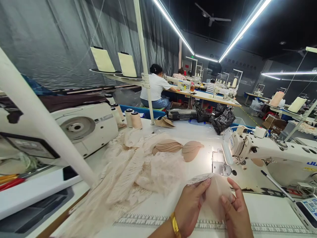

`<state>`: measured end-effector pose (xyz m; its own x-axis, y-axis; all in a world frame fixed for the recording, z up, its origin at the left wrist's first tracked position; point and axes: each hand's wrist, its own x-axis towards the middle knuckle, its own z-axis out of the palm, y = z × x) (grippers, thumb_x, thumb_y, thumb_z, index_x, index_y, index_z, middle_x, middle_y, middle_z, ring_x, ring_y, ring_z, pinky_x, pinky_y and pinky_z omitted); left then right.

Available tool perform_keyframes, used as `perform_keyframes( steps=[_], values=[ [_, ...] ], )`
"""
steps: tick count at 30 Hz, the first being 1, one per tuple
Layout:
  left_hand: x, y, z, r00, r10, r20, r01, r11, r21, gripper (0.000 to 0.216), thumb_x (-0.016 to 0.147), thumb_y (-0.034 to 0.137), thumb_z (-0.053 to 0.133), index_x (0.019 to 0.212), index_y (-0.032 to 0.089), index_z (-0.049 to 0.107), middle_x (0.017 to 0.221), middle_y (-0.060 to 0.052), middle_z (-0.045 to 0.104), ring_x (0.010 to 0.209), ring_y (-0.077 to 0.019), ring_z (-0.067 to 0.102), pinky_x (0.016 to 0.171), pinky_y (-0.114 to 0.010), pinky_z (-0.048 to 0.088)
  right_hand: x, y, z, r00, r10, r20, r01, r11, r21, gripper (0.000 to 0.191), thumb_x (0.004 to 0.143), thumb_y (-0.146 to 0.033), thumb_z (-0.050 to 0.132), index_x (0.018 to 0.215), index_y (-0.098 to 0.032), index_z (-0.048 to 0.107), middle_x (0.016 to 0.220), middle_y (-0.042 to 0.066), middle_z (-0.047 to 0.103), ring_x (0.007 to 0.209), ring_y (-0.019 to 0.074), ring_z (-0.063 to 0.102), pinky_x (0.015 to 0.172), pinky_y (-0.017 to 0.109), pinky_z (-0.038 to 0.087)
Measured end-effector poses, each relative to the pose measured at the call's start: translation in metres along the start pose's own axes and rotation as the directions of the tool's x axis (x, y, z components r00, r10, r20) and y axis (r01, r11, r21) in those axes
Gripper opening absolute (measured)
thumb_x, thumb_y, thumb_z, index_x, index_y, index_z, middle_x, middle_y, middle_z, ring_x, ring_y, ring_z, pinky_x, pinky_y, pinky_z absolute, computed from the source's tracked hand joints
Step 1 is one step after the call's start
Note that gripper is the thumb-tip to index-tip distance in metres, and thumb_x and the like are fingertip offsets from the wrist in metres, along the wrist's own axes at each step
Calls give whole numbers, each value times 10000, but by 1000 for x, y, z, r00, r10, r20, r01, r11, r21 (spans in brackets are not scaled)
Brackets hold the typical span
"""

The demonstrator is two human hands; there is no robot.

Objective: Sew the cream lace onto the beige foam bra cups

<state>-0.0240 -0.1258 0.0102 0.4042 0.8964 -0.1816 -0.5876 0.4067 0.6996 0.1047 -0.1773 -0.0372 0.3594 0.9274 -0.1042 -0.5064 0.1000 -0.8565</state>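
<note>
A beige bra cup piece [216,195] with a pale lace edge hangs between my two hands, just in front of the sewing machine's lit needle area. My left hand [190,205], with a gold band at the wrist, pinches the lace edge between thumb and fingers. On the opposite side my right hand [236,208] grips the piece, its thumb on the near face and the index finger raised. Behind them stands the white sewing machine [267,148], its metal needle plate [221,168] close to the cloth. A printed ruler strip [143,220] runs beneath my forearms.
Cream lace fabric [123,178] is heaped to the left, beside stacked beige cup pieces [168,146]. Thread cones [135,119] and a second machine [86,127] stand farther left. Black plastic bags [223,119] lie beyond the table. A co-worker [155,89] sits ahead.
</note>
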Motion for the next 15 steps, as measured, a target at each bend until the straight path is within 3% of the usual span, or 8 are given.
perform_keyframes(
  steps=[8,12,14,15],
  values=[
    [-1,2,5,1000,-4,13,3,1000,15,436,694,475,908,928,115,829,888,-144,789,945,-324,730,926,-403,573,5,5,-6,999,-37,-14,37,999,-27,963,647,-471,968,1461,-251,504,980,68,778,855,268,740,799,412,613],
    [-3,6,9,991,-41,128,44,999,-17,432,780,492,838,980,110,819,920,-153,784,921,-315,742,922,-408,585,9,2,-3,998,-64,-9,64,998,-10,917,659,-449,965,1434,-255,517,1029,74,771,885,262,738,803,394,616],
    [-2,5,10,986,-46,159,32,995,90,438,831,527,776,999,124,810,924,-143,783,889,-310,747,889,-417,598,8,5,1,994,-112,-12,112,994,8,892,649,-442,964,1400,-254,522,1034,74,769,888,257,736,801,383,616],
    [1,2,12,985,-41,166,-2,968,250,422,873,536,718,978,137,808,896,-127,784,860,-303,748,853,-418,609,8,9,4,989,-149,-12,149,989,8,883,634,-443,966,1377,-252,530,1018,69,768,882,255,736,797,379,616]
  ],
)
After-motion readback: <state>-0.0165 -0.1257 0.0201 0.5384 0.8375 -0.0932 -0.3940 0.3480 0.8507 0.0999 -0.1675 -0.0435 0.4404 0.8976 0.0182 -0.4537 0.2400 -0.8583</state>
